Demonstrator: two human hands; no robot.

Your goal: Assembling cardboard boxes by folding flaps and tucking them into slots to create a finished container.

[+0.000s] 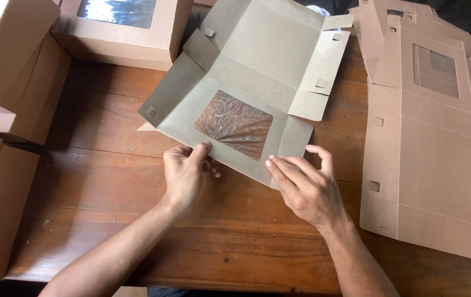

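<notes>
My left hand [183,175]: pinched on the near edge of the flat box blank [246,82], thumb on top just below the window, fingers curled under.
My right hand [308,187]: fingers spread, tips pressing the blank's near right corner, thumb lifted clear; it grips nothing that I can see.
Box blank: grey-brown card, unfolded, tilted across the middle of the wooden bench [109,181], its clear film window [234,124] facing up, side flaps [323,60] loose.
Step in hand: I judge I am starting the near crease, the panel not yet raised.
Next move: probably wants both hands to bend that edge evenly along the score without buckling the film.
Right: stack of flat blanks [433,165].
Far left: folded boxes [120,27].
</notes>
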